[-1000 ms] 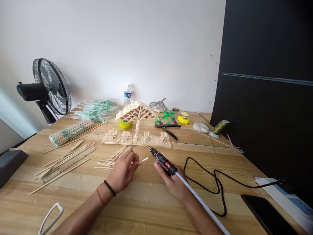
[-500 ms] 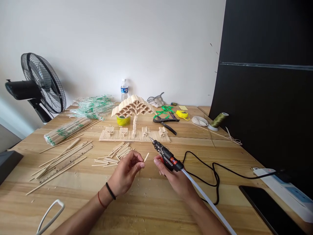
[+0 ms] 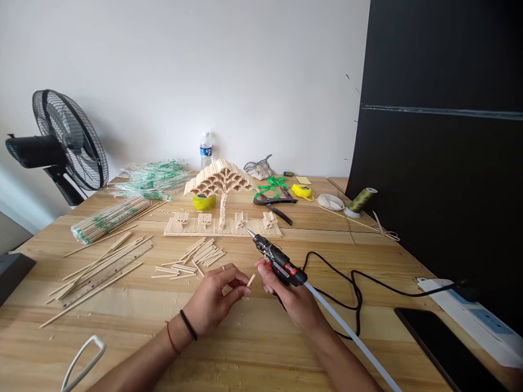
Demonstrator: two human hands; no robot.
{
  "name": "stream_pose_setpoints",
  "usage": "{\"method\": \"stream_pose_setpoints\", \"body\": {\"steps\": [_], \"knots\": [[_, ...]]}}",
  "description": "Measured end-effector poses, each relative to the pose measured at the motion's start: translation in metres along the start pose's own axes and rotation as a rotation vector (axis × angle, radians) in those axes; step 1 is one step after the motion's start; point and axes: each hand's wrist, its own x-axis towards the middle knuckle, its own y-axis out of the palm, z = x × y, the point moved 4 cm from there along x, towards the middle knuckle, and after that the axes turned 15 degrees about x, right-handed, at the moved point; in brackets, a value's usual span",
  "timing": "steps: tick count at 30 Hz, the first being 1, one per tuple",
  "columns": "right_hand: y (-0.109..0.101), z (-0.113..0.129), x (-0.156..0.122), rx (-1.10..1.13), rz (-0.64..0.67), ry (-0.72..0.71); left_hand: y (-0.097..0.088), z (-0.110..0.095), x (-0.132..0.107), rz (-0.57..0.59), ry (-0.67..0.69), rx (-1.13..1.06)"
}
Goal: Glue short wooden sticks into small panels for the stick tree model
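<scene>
Wooden table point(image 3: 253, 348) fills the lower view, grain running left to right. Black panel point(image 3: 441, 163) stands along its right edge. Black fan point(image 3: 69, 141) stands off the far-left corner, facing right.

Stick model point(image 3: 223, 209), centre-far on the table: flat slatted base, one upright post, wide tiered canopy on top, small stick pieces standing on the base. Behind it, a yellow tape roll point(image 3: 204, 202) and a water bottle point(image 3: 206, 151) near the wall.

Left of model: bundle of wrapped sticks point(image 3: 108, 219); farther back, a heap of clear green-printed wrappers point(image 3: 153, 178). Loose long sticks and a clear ruler point(image 3: 108, 269) lie near-left. Pile of short cut sticks point(image 3: 196, 258) lies just near of the base.

Right of model: black pliers point(image 3: 273, 204), yellow tape measure point(image 3: 303, 191), olive thread spool point(image 3: 362, 200). Black cord point(image 3: 355, 294) loops across the right side toward a white power strip point(image 3: 469, 305); a dark phone point(image 3: 445, 348) lies near-right.

Right hand point(image 3: 296, 302) is wrapped closed around the black glue gun point(image 3: 275, 258), nozzle pointing far-left toward the base edge, not touching it; a clear glue stick point(image 3: 347, 335) trails from the rear toward the near-right.

Left hand point(image 3: 214, 299), just left of the right hand, low over the table: thumb and forefinger pinched closed on a short stick piece point(image 3: 250, 280), its free end angled up and right, just beside the right fingers. Other fingers curled. Black band and red cord at the wrist.
</scene>
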Motion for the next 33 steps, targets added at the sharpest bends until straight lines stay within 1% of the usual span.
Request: {"method": "stream_pose_setpoints", "body": {"steps": [3, 6, 13, 19, 23, 29, 33], "knots": [[0.004, 0.001, -0.002, 0.011, 0.02, 0.006, -0.001, 0.001, 0.0, -0.006, 0.016, 0.058], [0.006, 0.0, -0.003, -0.016, 0.024, -0.02, -0.001, -0.001, 0.0, -0.003, 0.048, 0.113], [0.009, 0.002, -0.002, -0.046, 0.052, -0.039, 0.003, -0.005, -0.001, -0.003, 0.116, 0.193], [0.012, 0.007, -0.001, -0.074, 0.08, -0.058, 0.004, 0.001, -0.003, 0.002, 0.106, 0.23], [0.014, 0.008, 0.0, -0.118, 0.093, -0.105, 0.005, 0.006, -0.002, 0.023, 0.093, 0.239], [0.013, -0.002, 0.003, -0.163, 0.102, -0.111, 0.007, 0.012, -0.001, 0.067, 0.063, 0.252], [0.012, -0.007, 0.003, -0.178, 0.084, -0.107, 0.007, 0.012, -0.001, 0.083, 0.057, 0.251]]}}
